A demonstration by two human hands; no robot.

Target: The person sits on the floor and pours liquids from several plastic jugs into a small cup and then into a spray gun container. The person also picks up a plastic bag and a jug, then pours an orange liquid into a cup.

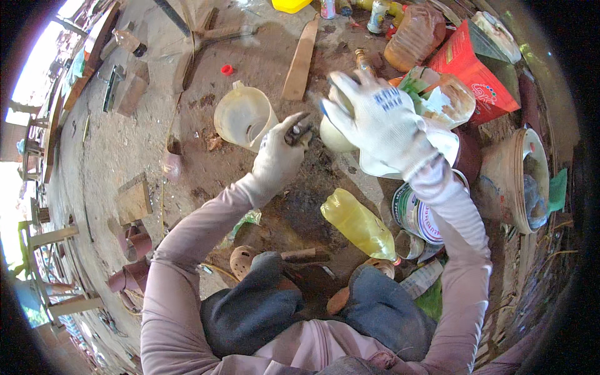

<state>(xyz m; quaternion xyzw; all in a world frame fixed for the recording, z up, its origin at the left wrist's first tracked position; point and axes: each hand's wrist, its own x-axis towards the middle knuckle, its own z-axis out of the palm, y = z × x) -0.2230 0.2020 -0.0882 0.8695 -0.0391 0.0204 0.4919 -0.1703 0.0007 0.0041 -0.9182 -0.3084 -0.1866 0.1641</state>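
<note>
My left hand (279, 152), in a white glove with dark fingertips, is closed in a pinch beside a translucent plastic jug (242, 112). Something small and greyish shows between its fingers, too small to name. To its right, my gloved right hand (379, 112) reaches over a pale, rounded container (335, 138). The fingers curl around its upper part and hide most of it. Below that wrist sits a white plastic tub (375, 166), partly covered by my hand and forearm. Bare, stained ground lies between my hands.
A yellowish plastic bottle (357, 223) lies near my knees, beside a labelled tin (420, 211). At right stand a bucket (507, 187) and an open red box (472, 72). A large brownish jar (415, 37), wooden plank (302, 59) and red cap (227, 69) lie farther off.
</note>
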